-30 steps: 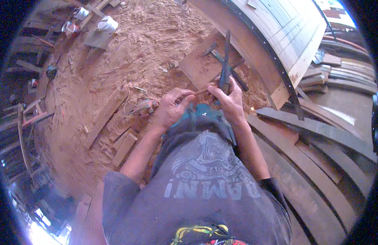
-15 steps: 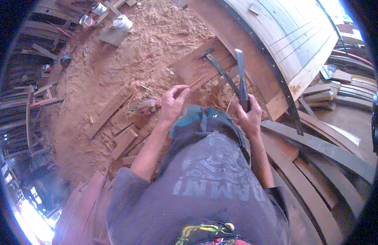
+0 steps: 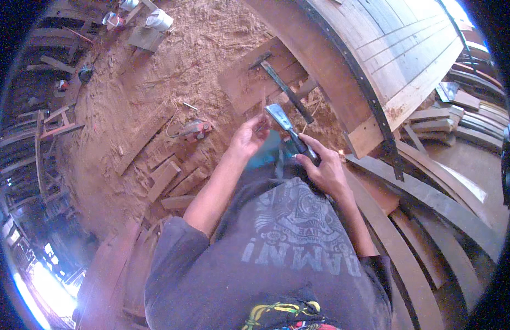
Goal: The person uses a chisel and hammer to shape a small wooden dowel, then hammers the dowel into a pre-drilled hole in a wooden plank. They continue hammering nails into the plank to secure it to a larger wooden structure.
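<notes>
My right hand (image 3: 327,168) is closed around the dark handle of a chisel (image 3: 279,116). The wide metal blade points up and to the left, its tip close to the fingers of my left hand (image 3: 249,137). Those fingers pinch a thin reddish-brown sliver of wood (image 3: 263,98) that sticks up past them. Whether the blade touches the sliver I cannot tell. Just beyond both hands a hammer (image 3: 288,92) with a worn green handle lies across a wide wooden board (image 3: 238,82).
A large planked wooden structure with a dark edge strip (image 3: 370,93) rises at the far right. Curved planks (image 3: 425,187) lie at the right. An orange power tool (image 3: 197,131) and wood offcuts (image 3: 164,179) rest on the sawdust-covered ground at left. White buckets (image 3: 159,20) stand far left.
My right hand has tipped the chisel from upright toward the left, bringing its blade close to my left hand. My left hand has shifted slightly right, still pinching the sliver.
</notes>
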Action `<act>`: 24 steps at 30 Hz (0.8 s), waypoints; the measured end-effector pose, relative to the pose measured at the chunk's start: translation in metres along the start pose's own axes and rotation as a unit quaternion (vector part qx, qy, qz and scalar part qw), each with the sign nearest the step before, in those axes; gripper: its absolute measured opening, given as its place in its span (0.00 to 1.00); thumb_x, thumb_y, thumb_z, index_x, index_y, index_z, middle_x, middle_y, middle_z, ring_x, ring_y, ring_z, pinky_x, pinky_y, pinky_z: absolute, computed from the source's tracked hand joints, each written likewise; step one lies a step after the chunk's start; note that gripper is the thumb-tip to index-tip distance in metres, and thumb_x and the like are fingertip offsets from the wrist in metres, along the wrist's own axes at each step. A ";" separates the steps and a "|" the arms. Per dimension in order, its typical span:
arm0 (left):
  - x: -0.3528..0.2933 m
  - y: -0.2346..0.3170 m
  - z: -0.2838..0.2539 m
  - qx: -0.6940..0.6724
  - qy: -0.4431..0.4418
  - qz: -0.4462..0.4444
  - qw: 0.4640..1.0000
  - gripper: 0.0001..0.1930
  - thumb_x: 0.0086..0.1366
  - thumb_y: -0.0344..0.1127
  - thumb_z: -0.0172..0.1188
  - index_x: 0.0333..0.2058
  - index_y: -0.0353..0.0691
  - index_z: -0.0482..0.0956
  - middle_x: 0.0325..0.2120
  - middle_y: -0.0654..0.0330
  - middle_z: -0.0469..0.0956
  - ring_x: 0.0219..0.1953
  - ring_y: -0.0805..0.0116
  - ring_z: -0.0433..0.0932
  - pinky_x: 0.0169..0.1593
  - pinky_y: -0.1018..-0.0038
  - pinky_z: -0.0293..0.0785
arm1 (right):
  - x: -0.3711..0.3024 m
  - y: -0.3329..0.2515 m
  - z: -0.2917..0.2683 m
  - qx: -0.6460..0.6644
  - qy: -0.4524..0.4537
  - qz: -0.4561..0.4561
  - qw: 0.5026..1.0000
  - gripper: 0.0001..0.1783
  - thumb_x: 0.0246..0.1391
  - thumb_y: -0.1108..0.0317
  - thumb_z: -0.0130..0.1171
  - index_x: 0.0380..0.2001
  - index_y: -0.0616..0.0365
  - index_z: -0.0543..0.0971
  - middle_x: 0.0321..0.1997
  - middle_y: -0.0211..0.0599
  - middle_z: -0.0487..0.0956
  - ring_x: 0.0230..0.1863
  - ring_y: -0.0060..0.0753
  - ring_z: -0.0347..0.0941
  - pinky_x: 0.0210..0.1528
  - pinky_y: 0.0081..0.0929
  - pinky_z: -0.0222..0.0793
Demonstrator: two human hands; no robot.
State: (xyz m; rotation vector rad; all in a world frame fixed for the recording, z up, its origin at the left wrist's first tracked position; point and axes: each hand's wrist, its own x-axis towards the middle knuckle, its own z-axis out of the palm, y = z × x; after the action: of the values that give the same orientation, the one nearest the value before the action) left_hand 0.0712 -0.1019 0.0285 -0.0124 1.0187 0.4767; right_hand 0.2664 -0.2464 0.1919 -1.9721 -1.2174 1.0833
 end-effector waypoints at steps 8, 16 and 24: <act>0.015 0.002 -0.015 -0.029 -0.072 -0.051 0.996 0.10 0.70 0.35 0.69 0.48 0.43 0.84 0.41 0.65 0.85 0.43 0.69 0.82 0.47 0.70 0.81 | 0.016 -0.018 0.011 0.003 -0.051 0.074 0.996 0.28 0.62 0.63 0.67 0.65 0.53 0.78 0.53 0.54 0.86 0.54 0.47 0.84 0.59 0.38 0.75; 0.001 0.018 -0.009 -0.060 -0.156 -0.066 0.984 0.12 0.71 0.32 0.67 0.52 0.42 0.84 0.42 0.64 0.85 0.44 0.69 0.83 0.49 0.71 0.82 | 0.020 -0.041 0.019 0.057 -0.042 0.113 0.991 0.28 0.63 0.63 0.66 0.65 0.58 0.78 0.62 0.50 0.83 0.62 0.41 0.79 0.66 0.36 0.70; 0.016 0.029 -0.029 -0.048 -0.104 -0.085 0.990 0.11 0.72 0.37 0.66 0.51 0.46 0.84 0.41 0.64 0.85 0.43 0.72 0.83 0.48 0.71 0.81 | 0.030 -0.061 0.030 0.036 -0.040 0.148 0.988 0.28 0.63 0.62 0.66 0.65 0.57 0.78 0.59 0.51 0.84 0.60 0.41 0.81 0.64 0.37 0.72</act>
State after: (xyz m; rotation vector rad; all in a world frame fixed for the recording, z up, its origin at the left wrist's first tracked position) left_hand 0.0433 -0.0766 0.0064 -0.1318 0.7824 0.3633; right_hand 0.2208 -0.1923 0.2152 -2.1161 -0.9292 1.3425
